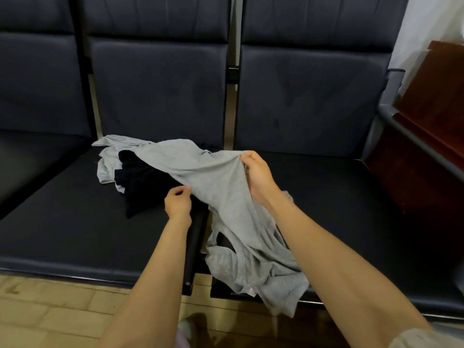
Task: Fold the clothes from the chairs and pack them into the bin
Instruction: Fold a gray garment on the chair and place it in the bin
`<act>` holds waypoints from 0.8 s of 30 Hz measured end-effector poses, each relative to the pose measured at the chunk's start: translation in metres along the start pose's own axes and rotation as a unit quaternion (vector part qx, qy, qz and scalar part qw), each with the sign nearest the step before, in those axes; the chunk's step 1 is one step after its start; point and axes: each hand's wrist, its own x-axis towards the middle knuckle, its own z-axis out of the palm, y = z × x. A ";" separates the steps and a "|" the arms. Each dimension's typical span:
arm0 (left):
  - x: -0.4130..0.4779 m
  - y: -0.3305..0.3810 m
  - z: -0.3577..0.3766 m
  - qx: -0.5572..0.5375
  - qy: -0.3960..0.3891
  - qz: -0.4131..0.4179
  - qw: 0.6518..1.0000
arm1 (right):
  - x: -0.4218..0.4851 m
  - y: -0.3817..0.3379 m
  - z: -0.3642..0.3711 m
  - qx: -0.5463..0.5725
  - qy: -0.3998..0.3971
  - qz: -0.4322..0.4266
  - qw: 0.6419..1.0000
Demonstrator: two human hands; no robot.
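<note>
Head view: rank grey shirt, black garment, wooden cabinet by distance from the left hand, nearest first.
1. grey shirt: its edge is pinched in the left hand.
2. black garment: on the seat, just left of the hand.
3. wooden cabinet: far right.

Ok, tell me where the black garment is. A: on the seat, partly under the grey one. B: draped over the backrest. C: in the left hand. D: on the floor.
A: the black garment lies on the seat, with the grey garment stretched across part of it.
</note>
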 end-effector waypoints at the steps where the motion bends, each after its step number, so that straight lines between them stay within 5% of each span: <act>1: -0.002 0.004 0.001 -0.024 0.002 -0.006 1.000 | -0.003 -0.009 -0.001 0.045 -0.003 0.006 0.999; 3: -0.013 0.014 0.005 -0.123 -0.025 -0.034 0.992 | -0.011 -0.024 -0.008 0.085 0.011 -0.003 0.996; 6: -0.031 0.036 0.012 -0.339 -0.105 -0.052 0.933 | -0.028 -0.043 -0.031 0.165 0.046 -0.020 0.985; 8: -0.045 0.051 0.018 -0.331 -0.154 0.007 0.931 | -0.041 -0.053 -0.053 0.214 0.069 -0.021 0.974; 11: -0.080 0.064 0.040 -0.171 -0.237 0.147 0.945 | -0.055 -0.057 -0.094 0.198 0.147 -0.033 0.969; 13: -0.104 0.055 0.057 -0.025 -0.288 0.217 0.932 | -0.065 -0.049 -0.123 0.042 0.275 -0.064 0.959; 15: -0.118 0.026 0.070 0.154 -0.359 0.262 0.882 | -0.075 -0.030 -0.152 -0.170 0.363 -0.056 0.914; 17: -0.122 -0.006 0.076 0.315 -0.391 0.274 0.821 | -0.080 -0.005 -0.175 -0.348 0.313 0.036 0.883; 20: -0.123 -0.032 0.076 0.531 -0.353 0.308 0.706 | -0.081 0.023 -0.180 -0.565 0.138 0.146 0.800; 24: -0.134 -0.035 0.074 0.534 -0.354 0.364 0.676 | -0.079 0.028 -0.153 -0.563 0.126 -0.063 0.814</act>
